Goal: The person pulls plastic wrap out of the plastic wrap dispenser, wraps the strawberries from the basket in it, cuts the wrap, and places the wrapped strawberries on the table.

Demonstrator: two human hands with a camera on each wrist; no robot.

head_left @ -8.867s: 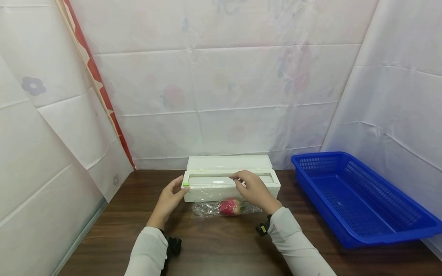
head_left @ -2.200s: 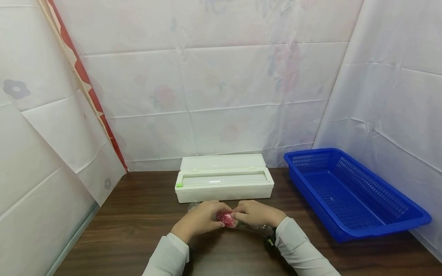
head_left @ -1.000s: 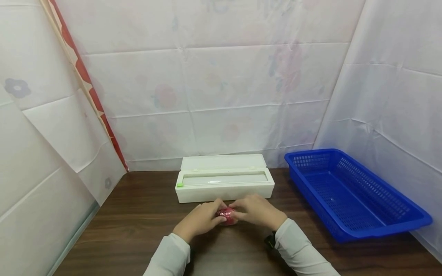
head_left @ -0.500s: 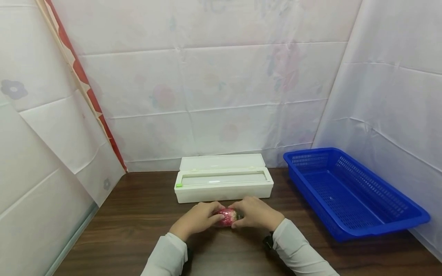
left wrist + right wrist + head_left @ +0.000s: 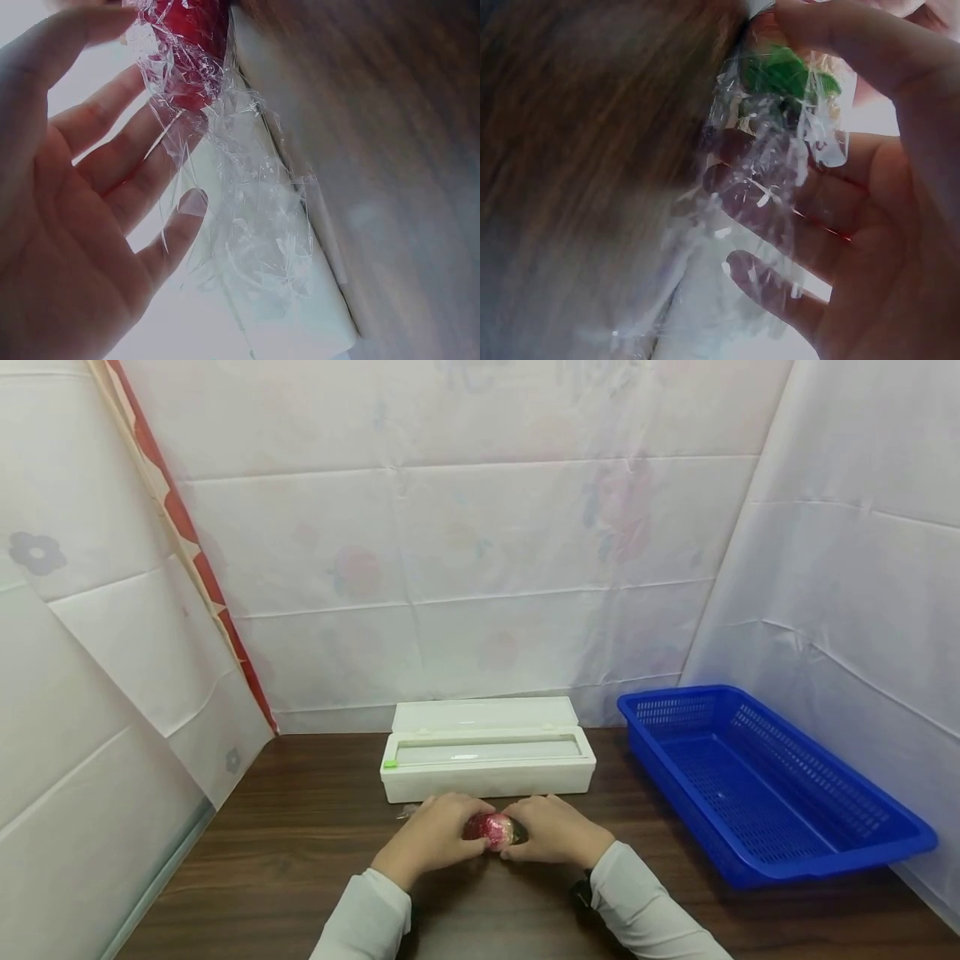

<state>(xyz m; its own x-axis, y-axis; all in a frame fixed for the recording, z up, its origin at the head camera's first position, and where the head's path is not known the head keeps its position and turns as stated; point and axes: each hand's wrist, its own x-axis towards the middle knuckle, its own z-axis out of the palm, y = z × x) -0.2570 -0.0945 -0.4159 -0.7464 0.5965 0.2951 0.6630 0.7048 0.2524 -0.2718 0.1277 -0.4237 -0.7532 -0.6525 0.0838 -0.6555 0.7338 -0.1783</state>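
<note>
Between my two hands lies a red, fruit-like piece [image 5: 496, 831] with a pale end and green leaves [image 5: 784, 73], wrapped in clear cling film. My left hand [image 5: 438, 837] grips its red end between thumb and fingers; loose cling film [image 5: 262, 217] trails past those fingers in the left wrist view. My right hand [image 5: 557, 831] holds the leafy end, and crumpled film hangs over its fingers in the right wrist view. Just behind the hands stands a white cling film dispenser [image 5: 487, 781], lid up, with a green slider [image 5: 390, 764] at its left.
A blue perforated plastic basket [image 5: 817, 868] stands on the right of the dark wooden table [image 5: 300, 852]. White printed sheets [image 5: 480, 543] close off the back and both sides.
Earlier the right hand was over the dispenser and the left at its side, the wrapped piece lying in front. Both hands then took hold of the piece and have shifted their grip around it.
</note>
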